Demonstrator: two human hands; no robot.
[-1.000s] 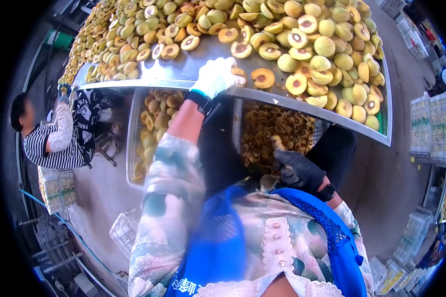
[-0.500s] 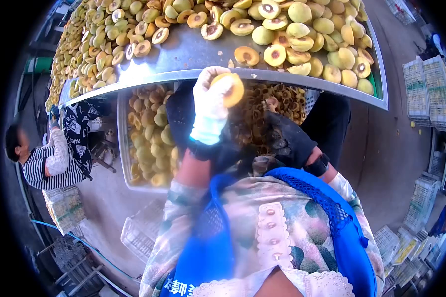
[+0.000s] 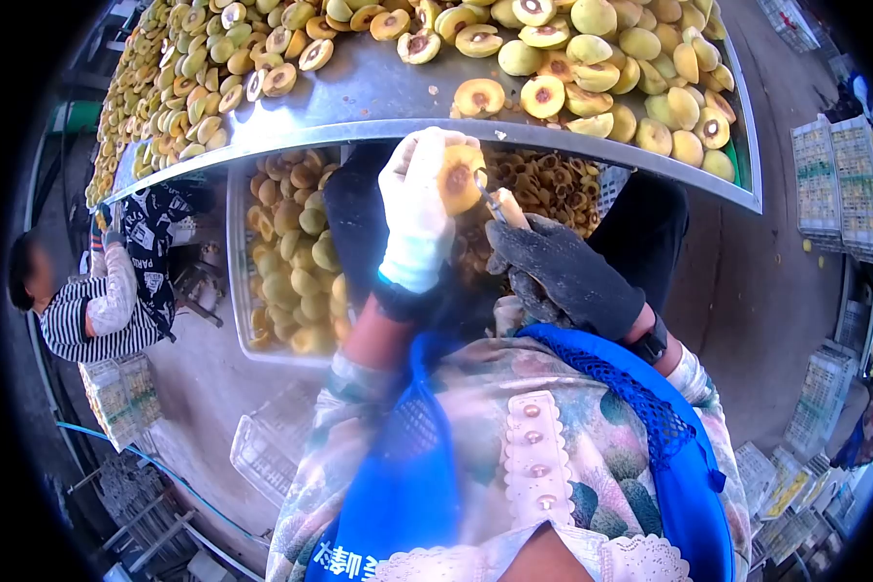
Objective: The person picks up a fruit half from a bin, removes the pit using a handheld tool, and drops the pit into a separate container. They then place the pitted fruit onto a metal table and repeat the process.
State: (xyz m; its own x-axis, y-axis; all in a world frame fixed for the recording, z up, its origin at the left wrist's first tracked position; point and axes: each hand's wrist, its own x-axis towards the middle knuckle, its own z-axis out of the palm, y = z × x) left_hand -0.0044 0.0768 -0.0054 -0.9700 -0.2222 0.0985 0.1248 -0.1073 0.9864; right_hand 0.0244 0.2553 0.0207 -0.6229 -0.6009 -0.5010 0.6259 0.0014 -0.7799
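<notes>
In a white glove, my left hand (image 3: 415, 199) grips a yellow halved fruit, like a peach half (image 3: 459, 184), its brown-centred cut face turned to the right. My right hand (image 3: 565, 270), in a dark glove, is closed on a small pitting knife (image 3: 495, 206) with a pale handle and a curved metal tip. That tip meets the right side of the cut face. Both hands are just below the metal table's front edge. Below them, partly hidden by the right hand, lies a heap of brownish fruit scraps (image 3: 543, 189).
The metal table (image 3: 359, 92) carries many fruit halves. A white crate (image 3: 241, 291) of fruit halves stands left of my legs. Further left, a person in a striped top (image 3: 102, 315) sits by the table. Stacked crates (image 3: 834, 184) stand at the right.
My right hand has risen from the scraps, bringing the pitting knife up to the fruit half. The left hand still holds the half, now turned slightly.
</notes>
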